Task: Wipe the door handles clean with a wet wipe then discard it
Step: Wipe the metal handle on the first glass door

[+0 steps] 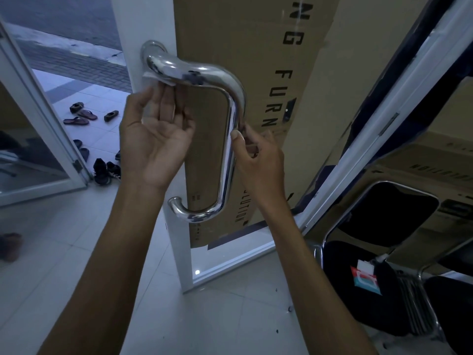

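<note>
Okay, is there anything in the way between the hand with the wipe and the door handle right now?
Nothing visible. The left hand already holds the wipe against the underside of the handle's top bend, near the door frame. The right hand grips the handle's upright bar lower down, clear of the wipe.

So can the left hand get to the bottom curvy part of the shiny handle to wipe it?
Probably yes. The left hand holds the wet wipe against the top bend of the door handle, and nothing blocks the lower bend. The right hand grips only the middle of the bar.
</note>
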The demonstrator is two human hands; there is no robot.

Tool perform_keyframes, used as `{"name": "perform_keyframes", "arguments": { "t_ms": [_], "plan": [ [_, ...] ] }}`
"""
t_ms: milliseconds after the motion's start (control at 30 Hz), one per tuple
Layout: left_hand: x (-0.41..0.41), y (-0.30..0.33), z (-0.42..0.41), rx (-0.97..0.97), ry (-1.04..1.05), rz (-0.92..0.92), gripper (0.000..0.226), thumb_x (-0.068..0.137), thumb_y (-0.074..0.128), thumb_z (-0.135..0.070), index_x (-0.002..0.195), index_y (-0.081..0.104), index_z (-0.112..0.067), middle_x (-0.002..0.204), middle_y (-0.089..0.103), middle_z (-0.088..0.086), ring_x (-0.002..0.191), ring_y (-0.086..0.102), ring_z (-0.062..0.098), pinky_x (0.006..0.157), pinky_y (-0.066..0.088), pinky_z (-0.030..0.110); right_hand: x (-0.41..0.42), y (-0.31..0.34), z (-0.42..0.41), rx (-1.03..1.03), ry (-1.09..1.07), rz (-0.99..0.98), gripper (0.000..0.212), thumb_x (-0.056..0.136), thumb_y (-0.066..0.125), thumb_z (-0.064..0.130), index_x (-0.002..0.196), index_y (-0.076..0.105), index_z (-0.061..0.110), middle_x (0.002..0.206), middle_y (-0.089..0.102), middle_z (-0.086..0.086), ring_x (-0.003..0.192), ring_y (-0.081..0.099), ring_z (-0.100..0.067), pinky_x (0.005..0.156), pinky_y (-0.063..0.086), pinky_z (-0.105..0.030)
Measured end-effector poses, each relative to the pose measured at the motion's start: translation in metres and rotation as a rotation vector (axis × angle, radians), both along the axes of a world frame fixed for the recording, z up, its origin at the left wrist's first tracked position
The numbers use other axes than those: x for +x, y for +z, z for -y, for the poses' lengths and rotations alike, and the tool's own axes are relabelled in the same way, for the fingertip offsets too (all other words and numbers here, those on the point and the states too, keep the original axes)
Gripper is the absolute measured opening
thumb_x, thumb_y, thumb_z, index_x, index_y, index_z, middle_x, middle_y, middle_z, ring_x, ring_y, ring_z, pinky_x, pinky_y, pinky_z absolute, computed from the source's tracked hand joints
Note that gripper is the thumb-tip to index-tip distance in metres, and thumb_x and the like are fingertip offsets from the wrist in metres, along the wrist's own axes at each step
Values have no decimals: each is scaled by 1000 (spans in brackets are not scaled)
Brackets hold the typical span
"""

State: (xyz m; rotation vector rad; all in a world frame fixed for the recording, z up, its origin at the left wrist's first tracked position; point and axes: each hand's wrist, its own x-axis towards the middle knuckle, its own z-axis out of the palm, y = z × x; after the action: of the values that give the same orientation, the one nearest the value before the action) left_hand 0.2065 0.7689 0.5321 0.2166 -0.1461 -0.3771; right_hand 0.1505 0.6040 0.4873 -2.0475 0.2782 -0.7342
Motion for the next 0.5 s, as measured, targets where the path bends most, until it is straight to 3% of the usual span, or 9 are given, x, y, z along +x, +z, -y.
{"name": "perform_keyframes", "arguments": {
  "t_ms": [100,200,367,500],
  "plan": [
    [4,-3,-6,52,35,-18,24,98,66,-20,121,69,-14,127,71,-1,117,68,14,100,43,28,-7,-1,11,67,26,3,44,107,55,47,149,59,35,121,60,2,102,62,1,89,55,-21],
    [7,2,-12,151,58,8,21,101,66,-26,119,69,-15,130,70,-2,120,68,11,98,43,27,-15,-6,23,120,29,18,40,109,53,40,148,60,32,121,62,6,100,57,17,82,43,0],
    [1,17,-17,229,104,-15,26,98,72,-29,110,72,-6,120,75,4,106,71,16,91,53,30,-27,-10,38,180,62,7,37,111,48,39,146,61,36,126,61,13,100,53,28,82,40,4],
    [2,24,-17,326,180,-76,18,95,74,-17,108,70,-5,118,75,6,104,72,19,87,56,31,-31,-9,43,223,111,-3,35,112,48,37,143,63,36,131,68,13,109,62,12,90,47,-6]
  ]
}}
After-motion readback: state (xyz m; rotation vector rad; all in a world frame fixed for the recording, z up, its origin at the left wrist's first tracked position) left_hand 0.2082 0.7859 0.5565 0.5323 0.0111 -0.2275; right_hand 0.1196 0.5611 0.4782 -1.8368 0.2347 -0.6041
